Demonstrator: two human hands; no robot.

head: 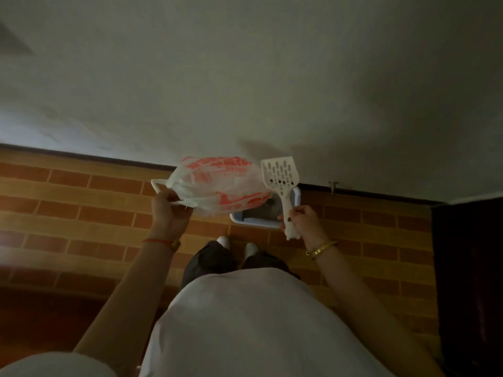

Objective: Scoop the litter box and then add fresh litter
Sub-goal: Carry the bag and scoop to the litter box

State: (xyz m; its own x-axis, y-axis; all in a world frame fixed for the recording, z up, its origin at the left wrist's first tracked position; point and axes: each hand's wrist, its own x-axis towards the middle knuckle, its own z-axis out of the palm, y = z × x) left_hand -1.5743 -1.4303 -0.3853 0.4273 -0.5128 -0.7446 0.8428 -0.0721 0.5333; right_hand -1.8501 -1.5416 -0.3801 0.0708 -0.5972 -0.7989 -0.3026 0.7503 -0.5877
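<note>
The bag [220, 183] is gripped by its handles in the left hand [168, 210]. The scoop [280, 172] is held by its handle in the right hand [304, 220], with the blade pointing away toward the wall. The litter box [261, 221] lies on the floor beyond both hands, half hidden. Scooping seems not yet begun, and the fresh litter is not yet added.

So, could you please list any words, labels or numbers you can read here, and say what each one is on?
On the white plastic bag: red lettering in several lines, too blurred to read.
On the white slotted plastic scoop and the white litter box: no text visible.
</note>
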